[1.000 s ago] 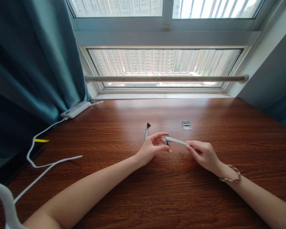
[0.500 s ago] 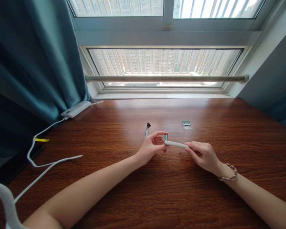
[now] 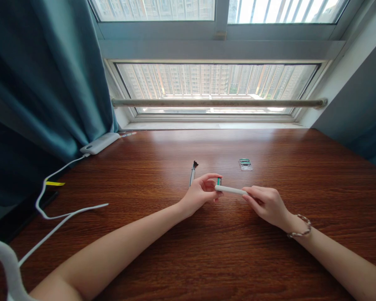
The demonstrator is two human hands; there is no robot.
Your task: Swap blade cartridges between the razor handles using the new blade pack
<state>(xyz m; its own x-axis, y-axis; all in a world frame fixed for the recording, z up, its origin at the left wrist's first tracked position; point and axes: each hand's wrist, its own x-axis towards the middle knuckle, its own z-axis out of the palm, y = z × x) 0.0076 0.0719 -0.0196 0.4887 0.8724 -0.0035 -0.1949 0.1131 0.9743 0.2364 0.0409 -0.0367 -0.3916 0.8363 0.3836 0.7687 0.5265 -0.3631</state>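
Observation:
My left hand (image 3: 203,191) pinches a small razor cartridge (image 3: 219,181) with green and dark strips between thumb and fingertips, holding it on edge above the table. In my right hand (image 3: 266,200), the fingers close round one end of a slim white razor handle (image 3: 233,190). That handle's other end lies right against the cartridge, near my left thumb; whether the two are joined cannot be made out. Just beyond my left hand lies a thin grey handle (image 3: 192,173) with a dark end, partly hidden by the hand. A clear cartridge case (image 3: 246,164) with green-striped pieces sits farther back.
The brown wooden table (image 3: 301,167) runs back to the window. At the left are a white power bank-like block (image 3: 100,143), a white cable (image 3: 41,200) and a yellow strip (image 3: 55,184). A blurred white curved stand (image 3: 6,259) occupies the lower left corner.
Both hands stay almost in place. The cartridge and the white handle's tip have shifted very slightly against each other, and the handle has moved a touch left.

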